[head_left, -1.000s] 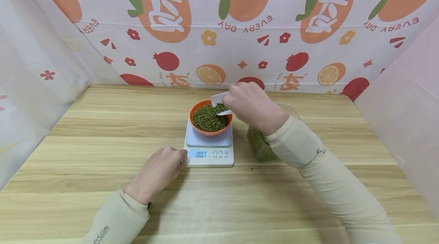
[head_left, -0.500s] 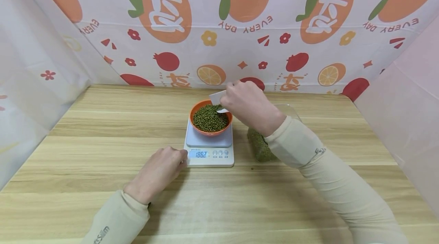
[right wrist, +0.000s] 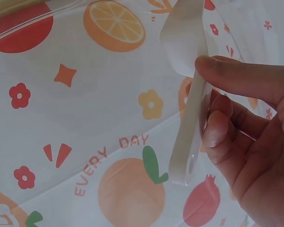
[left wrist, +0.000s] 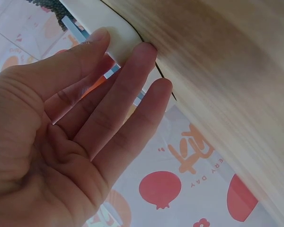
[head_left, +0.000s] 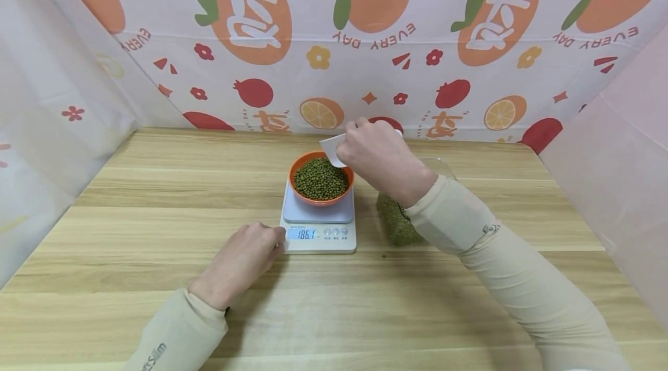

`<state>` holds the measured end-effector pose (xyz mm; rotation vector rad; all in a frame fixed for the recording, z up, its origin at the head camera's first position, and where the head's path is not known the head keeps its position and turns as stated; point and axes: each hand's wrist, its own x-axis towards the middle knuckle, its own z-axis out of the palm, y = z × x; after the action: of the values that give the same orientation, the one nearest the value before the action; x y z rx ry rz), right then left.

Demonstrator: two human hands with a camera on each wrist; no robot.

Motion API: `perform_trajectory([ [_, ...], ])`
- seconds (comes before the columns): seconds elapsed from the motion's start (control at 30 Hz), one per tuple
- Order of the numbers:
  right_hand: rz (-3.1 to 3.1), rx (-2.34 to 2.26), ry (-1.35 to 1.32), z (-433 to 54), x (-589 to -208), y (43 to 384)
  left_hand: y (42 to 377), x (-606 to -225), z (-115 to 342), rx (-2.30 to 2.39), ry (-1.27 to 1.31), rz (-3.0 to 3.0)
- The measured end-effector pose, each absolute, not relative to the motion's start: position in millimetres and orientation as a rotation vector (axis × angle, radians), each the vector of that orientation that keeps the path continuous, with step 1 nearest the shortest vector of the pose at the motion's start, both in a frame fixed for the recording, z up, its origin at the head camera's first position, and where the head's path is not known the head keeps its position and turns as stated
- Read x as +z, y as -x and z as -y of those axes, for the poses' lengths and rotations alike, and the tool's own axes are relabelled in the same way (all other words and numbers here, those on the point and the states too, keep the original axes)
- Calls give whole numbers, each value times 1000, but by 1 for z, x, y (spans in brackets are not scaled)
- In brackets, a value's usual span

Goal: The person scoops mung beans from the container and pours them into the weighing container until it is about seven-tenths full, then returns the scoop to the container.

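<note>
My right hand (head_left: 373, 153) pinches a white scoop (right wrist: 187, 42) by its handle, between thumb and fingers. In the head view the scoop's blade tilts over the far right rim of an orange bowl (head_left: 320, 203). Small green beans that look like mung beans (head_left: 319, 179) fill much of the bowl. The bowl sits on a white digital kitchen scale (head_left: 318, 245), its display reading about 186.1. My left hand (head_left: 242, 264) rests at the scale's left front edge. In the left wrist view its fingertips (left wrist: 144, 52) touch the scale's side, fingers fairly straight.
A clear container (head_left: 399, 226) holding more green beans stands right of the scale, partly hidden by my right forearm. One loose bean (head_left: 384, 255) lies on the wooden table (head_left: 156, 208). A fruit-printed curtain (head_left: 318, 78) borders the table's back.
The white scoop has turned and lifted a little at the bowl's rim, its inside hidden now. The display went from 180.7 through about 186.2 to 186.1. My left hand has stayed put.
</note>
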<state>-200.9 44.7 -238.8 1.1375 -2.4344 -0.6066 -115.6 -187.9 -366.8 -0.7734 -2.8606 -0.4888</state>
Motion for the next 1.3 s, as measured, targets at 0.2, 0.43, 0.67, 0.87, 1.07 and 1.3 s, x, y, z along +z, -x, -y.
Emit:
perform_trajectory([
  [0.2,2446,-612,-1136,-47,-238,201,116,-367,188,-486,767,2867],
  [0.43,2458,-604,-1143,-48,-239,202,116,-368,189,-477,777,2855],
  [0.67,2457,-548,-1146,-53,-241,203,116,-366,188,-479,780,2850],
  [0.87,2464,-423,-1169,-62,-239,203,116,-367,188,-487,779,2855],
  [1.07,2485,-322,-1136,-76,-237,203,116,-368,188,-480,770,2865],
  [1.3,2546,-203,-1055,-94,-237,203,116,-367,188,-476,770,2862],
])
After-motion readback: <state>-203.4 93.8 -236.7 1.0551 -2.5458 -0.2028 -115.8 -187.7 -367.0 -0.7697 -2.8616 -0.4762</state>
